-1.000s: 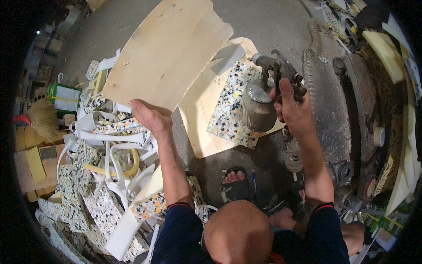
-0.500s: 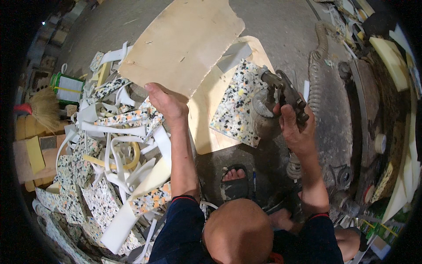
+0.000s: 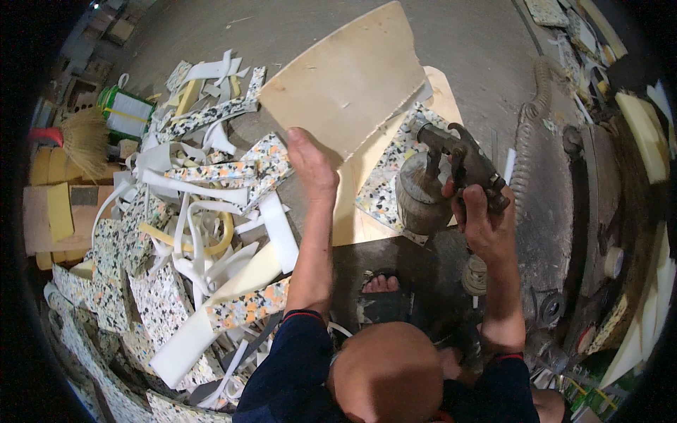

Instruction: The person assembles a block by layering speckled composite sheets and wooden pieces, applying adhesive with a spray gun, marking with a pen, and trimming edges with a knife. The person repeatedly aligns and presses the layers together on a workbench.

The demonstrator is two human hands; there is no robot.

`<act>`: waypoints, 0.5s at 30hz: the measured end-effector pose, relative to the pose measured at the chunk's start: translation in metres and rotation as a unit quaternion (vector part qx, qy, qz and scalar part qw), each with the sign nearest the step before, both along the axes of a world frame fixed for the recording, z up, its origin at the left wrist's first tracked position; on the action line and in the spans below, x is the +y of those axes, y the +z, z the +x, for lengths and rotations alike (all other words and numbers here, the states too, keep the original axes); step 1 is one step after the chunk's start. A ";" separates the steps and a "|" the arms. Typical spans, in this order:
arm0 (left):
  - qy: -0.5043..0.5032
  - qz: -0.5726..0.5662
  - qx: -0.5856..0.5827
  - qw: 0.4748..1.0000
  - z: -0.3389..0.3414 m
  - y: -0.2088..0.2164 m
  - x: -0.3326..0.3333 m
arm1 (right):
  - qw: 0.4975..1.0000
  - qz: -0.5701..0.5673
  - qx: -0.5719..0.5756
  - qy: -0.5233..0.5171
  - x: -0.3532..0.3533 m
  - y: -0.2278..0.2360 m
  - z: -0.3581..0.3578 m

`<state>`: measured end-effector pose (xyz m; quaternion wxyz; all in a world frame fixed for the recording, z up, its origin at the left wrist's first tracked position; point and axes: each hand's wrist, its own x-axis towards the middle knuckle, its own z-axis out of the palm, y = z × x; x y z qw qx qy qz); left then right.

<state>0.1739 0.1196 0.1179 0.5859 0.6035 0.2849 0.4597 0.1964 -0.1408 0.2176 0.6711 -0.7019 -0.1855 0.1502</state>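
My left hand (image 3: pixel 312 168) grips the near corner of a thin beige sheet (image 3: pixel 345 77), thumb on its upper face; the other fingers are hidden beneath. The sheet is raised and tilted, with one rough edge. My right hand (image 3: pixel 485 215) is closed round the handle of a dirty metal spray gun (image 3: pixel 462 158), whose round cup (image 3: pixel 421 197) hangs below. The gun's nozzle end points left toward the sheet. Under both lie a speckled foam piece (image 3: pixel 381 190) and a pale wooden board (image 3: pixel 444 92) on the floor.
Foam scraps and white strips (image 3: pixel 211 211) are heaped on the left, near a straw brush (image 3: pixel 84 141) and a green tin (image 3: pixel 125 113). A coiled hose (image 3: pixel 522 155) runs along the right. Yellow foam pieces (image 3: pixel 642 134) stand at the far right.
The beige sheet and my left hand have shifted right in the view, and the sheet's tilt has changed. The spray gun has turned, showing more of its cup.
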 end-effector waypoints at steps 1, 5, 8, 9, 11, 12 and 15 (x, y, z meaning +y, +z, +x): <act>0.015 0.004 0.016 1.000 0.000 -0.003 0.000 | 1.000 0.005 -0.002 0.009 0.003 0.001 0.000; 0.026 0.023 0.056 0.998 -0.001 -0.015 -0.002 | 0.996 0.016 -0.009 0.092 0.008 0.008 0.006; 0.003 0.001 0.043 0.999 -0.002 -0.023 -0.001 | 0.998 -0.002 -0.025 0.056 0.014 0.009 0.009; 0.001 0.001 0.041 0.999 -0.002 -0.026 -0.001 | 0.999 -0.009 -0.016 0.047 0.014 0.010 0.010; 0.003 -0.005 0.036 0.999 -0.003 -0.033 -0.001 | 0.998 -0.023 0.020 0.047 0.012 0.010 0.012; 0.005 -0.013 0.033 0.999 -0.004 -0.036 -0.002 | 0.998 -0.038 0.047 0.035 0.009 0.009 0.012; 0.009 -0.010 0.048 0.999 -0.006 -0.045 -0.005 | 0.995 -0.082 0.051 -0.012 -0.006 0.006 0.010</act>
